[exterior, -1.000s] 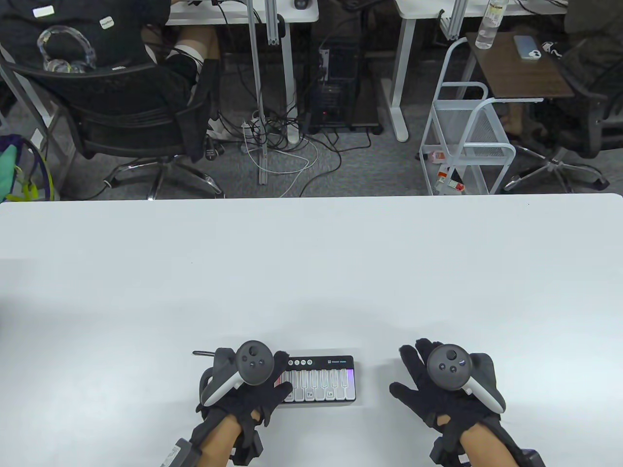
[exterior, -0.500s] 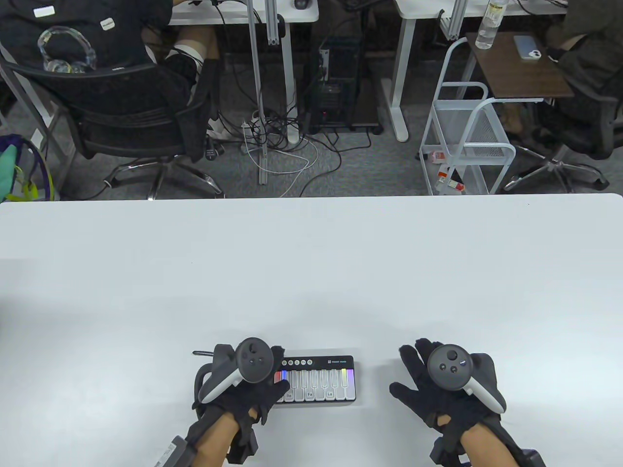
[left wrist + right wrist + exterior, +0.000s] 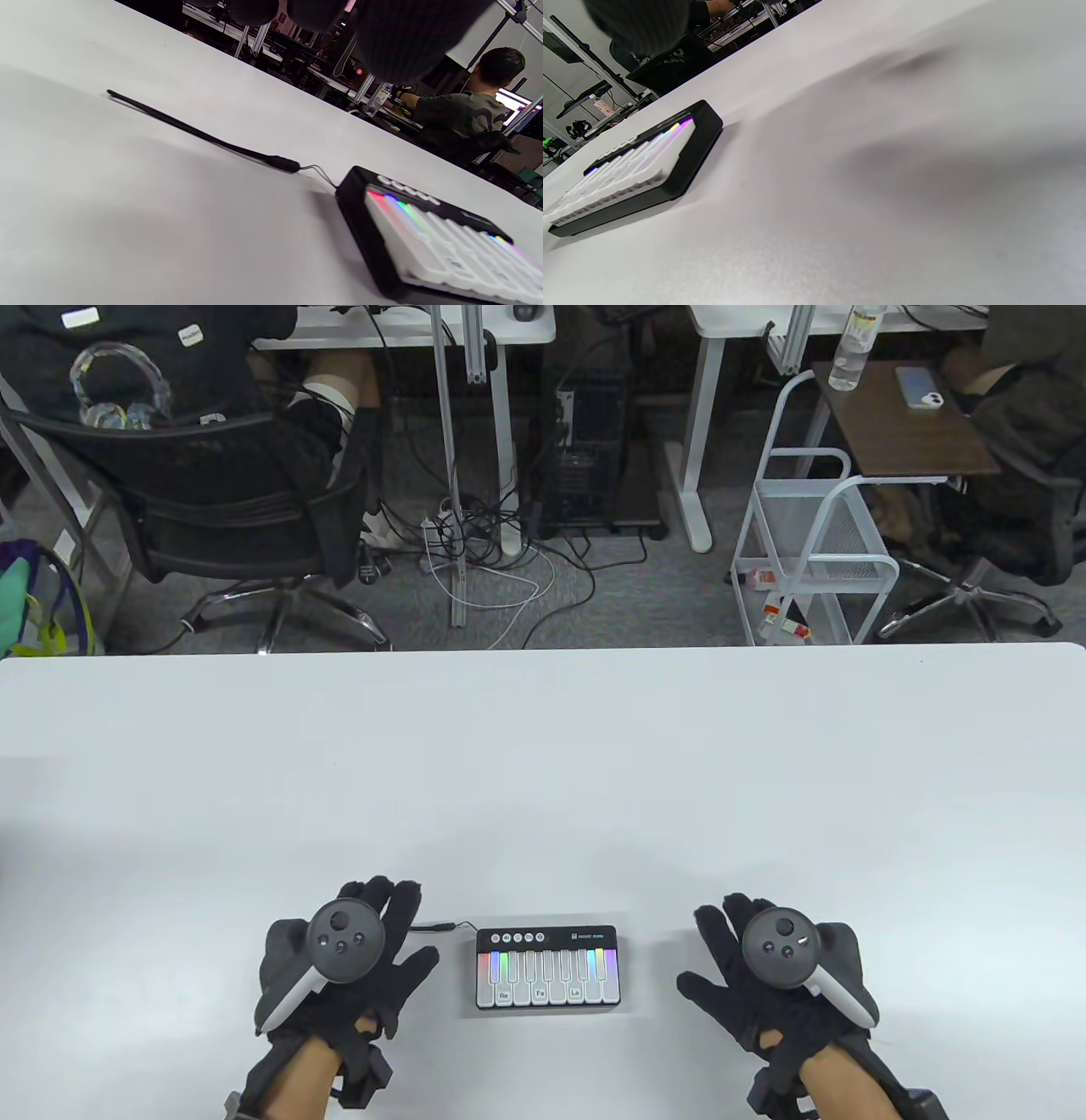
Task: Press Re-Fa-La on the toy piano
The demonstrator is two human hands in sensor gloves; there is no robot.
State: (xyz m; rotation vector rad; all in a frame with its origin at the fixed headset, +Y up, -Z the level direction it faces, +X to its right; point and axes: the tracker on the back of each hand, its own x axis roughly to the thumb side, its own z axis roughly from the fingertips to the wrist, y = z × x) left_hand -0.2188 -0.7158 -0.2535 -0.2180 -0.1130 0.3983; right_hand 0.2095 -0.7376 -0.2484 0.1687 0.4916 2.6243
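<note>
The white table (image 3: 543, 780) carries one toy piano (image 3: 547, 968), near the front edge at its middle. The piano is a black slab with white keys, three of them labelled Re, Fa and La, rainbow light at both ends of the key row and round buttons along its back. One thin black cord (image 3: 199, 133) runs from its back left corner along the table. My left hand (image 3: 339, 963) lies flat, fingers spread, just left of the piano and apart from it. My right hand (image 3: 776, 976) lies spread the same way, farther off on its right. Bare tabletop stretches back to the far edge.
</note>
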